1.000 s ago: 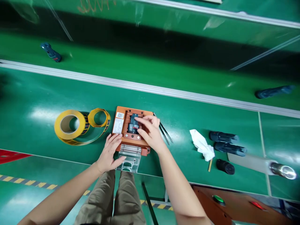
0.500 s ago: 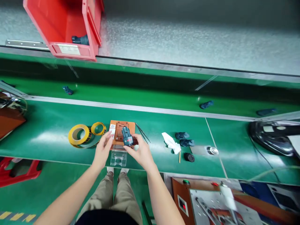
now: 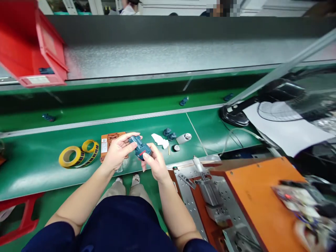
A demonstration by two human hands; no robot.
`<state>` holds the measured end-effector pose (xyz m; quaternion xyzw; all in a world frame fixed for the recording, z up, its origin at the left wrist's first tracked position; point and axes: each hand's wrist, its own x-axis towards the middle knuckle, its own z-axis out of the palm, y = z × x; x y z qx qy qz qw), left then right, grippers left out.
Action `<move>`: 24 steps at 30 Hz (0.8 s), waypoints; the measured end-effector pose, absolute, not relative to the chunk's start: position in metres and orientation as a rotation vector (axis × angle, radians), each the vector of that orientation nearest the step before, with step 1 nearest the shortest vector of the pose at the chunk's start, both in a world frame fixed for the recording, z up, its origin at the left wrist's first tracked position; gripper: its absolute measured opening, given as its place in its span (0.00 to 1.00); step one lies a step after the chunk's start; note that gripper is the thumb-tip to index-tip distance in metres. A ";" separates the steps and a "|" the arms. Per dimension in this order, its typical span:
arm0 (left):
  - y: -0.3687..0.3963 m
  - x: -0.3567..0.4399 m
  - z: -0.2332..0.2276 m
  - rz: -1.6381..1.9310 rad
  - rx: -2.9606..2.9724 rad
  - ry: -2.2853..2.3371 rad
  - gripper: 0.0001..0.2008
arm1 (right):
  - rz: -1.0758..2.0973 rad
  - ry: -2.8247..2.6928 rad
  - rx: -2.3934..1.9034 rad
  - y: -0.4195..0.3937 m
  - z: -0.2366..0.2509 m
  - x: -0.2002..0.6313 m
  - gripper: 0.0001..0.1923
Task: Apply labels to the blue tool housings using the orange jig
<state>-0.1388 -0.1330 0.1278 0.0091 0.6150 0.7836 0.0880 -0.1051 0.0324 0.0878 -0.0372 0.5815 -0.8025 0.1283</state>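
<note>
Both of your hands are raised just above the near edge of the green workbench (image 3: pixel 39 164), holding one small dark blue plastic part (image 3: pixel 139 148) between them; your left hand (image 3: pixel 117 151) curls around its far end, thumb stretched along the top and fingers closed underneath, so that end is hidden in your grip; your right hand (image 3: pixel 154 163) pinches the near end, thumb and forefinger narrow and pressed against the part close to its small red mark; the part lies tilted, its far end higher and toward the left hand, its near end lower and toward the right hand; it touches nothing but your fingers. Taking the orange fixture (image 3: pixel 109 140) as the landmark: the part hangs just to its right and nearer to you, clear of it; your left hand overlaps the fixture's right edge in this view; the two rolls of yellow tape (image 3: pixel 70 156) lie just to its left; a crumpled white cloth (image 3: pixel 159 139) lies to its right, past your hands; beyond the cloth sit more dark blue parts (image 3: pixel 169 134); a red bin (image 3: pixel 31 49) stands well behind the fixture, to the left.
</note>
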 end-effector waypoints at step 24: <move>-0.121 -0.150 0.183 2.046 0.450 2.296 0.14 | -2.234 2.128 0.208 -0.010 0.154 -0.069 0.24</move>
